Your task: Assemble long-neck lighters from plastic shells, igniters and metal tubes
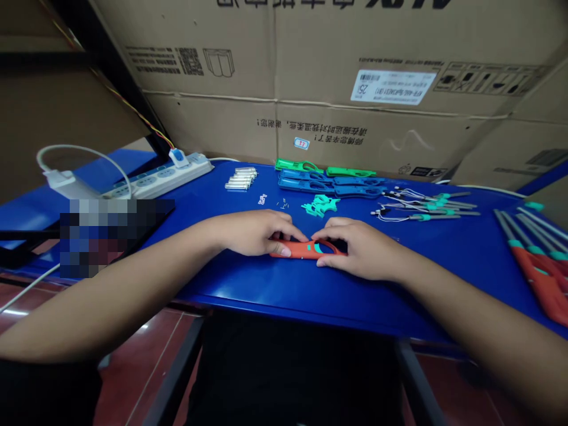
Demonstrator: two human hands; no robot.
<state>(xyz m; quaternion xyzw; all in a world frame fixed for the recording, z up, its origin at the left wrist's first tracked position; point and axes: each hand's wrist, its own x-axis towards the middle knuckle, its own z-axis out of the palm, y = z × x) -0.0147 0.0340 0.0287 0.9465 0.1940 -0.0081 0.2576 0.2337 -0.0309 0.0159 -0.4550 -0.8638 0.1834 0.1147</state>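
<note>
An orange lighter handle (300, 249) lies lengthwise near the front of the blue table, with a teal trigger showing in its loop. My left hand (257, 232) grips its left end, thumb along the near side. At the loop end, my right hand (355, 245) holds it between thumb and fingers. Just beyond the hands are teal plastic triggers (322, 205) in a small heap and several tiny metal pins (283, 205). Farther back, blue handle shells (306, 180) and green handle shells (299, 165) are stacked. Metal lighter tubes with wires (437, 206) lie to the right.
Silver cylinders (241, 178) lie in a row at the back left. A white power strip (160, 177) with plugged cables stands left of them. Orange lighters with metal tubes (536, 272) sit at the right edge. A large cardboard box (310, 71) walls off the back.
</note>
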